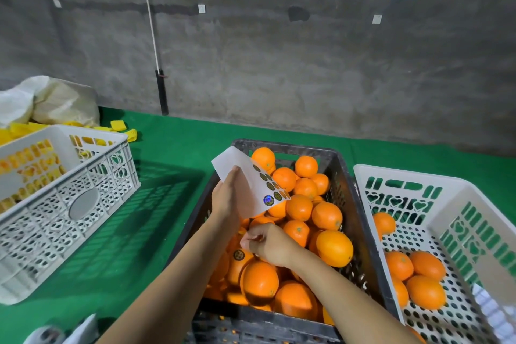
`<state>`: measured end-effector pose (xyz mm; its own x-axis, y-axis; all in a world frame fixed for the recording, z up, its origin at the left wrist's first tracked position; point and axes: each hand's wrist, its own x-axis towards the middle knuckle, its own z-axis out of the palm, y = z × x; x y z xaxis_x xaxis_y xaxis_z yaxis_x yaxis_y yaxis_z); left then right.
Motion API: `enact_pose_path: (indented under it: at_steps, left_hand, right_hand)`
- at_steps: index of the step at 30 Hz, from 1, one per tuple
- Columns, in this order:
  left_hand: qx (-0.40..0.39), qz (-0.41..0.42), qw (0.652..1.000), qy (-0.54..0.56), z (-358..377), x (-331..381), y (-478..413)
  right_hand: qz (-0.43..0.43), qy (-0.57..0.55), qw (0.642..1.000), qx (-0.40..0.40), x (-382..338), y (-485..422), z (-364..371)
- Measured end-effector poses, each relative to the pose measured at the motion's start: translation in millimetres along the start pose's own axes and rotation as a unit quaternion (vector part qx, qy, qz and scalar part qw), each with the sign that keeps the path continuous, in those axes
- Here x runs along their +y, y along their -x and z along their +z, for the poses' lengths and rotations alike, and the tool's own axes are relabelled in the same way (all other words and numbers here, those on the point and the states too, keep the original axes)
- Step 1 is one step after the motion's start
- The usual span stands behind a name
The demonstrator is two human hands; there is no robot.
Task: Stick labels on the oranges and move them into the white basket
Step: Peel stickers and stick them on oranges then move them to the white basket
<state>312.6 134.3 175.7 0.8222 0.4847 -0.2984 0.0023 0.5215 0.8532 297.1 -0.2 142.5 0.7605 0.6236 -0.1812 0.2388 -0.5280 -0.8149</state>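
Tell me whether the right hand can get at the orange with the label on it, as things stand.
Probably yes. The right hand hovers just above the labelled orange in the black crate, nothing lying between them. The left hand holds the label sheet higher up, out of the way.

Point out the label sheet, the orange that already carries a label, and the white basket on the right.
label sheet point(252, 186): head view, bare white backing beside the remaining stickers.
labelled orange point(237, 264): head view, peel just below its dark round sticker.
white basket point(396, 173): head view, far rim of the right-hand basket.
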Motion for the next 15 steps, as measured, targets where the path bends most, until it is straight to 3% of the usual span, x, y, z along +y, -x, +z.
enact_pose_path:
  at_steps: [2,6,8,11,15]
  left_hand:
    - [-0.002,0.001,1.000,-0.004,0.4,0.4,1.5]
    - [-0.011,-0.010,1.000,0.006,1.5,4.0,4.7]
    - [-0.010,-0.009,1.000,0.000,1.5,4.4,6.2]
    - [-0.016,-0.010,1.000,0.005,2.3,4.4,7.7]
    - [-0.004,-0.006,1.000,0.014,2.1,4.0,6.7]
  right_hand:
    - [0.046,-0.021,0.998,-0.026,-6.5,0.3,0.8]
    - [0.141,0.143,0.969,-0.141,-11.6,-1.8,2.1]
    - [0.180,0.161,0.956,-0.169,-12.7,-1.2,2.7]
    - [0.176,0.113,0.965,-0.156,-10.8,-1.7,4.0]
    - [0.109,0.099,0.984,-0.096,-9.1,-3.3,2.4]
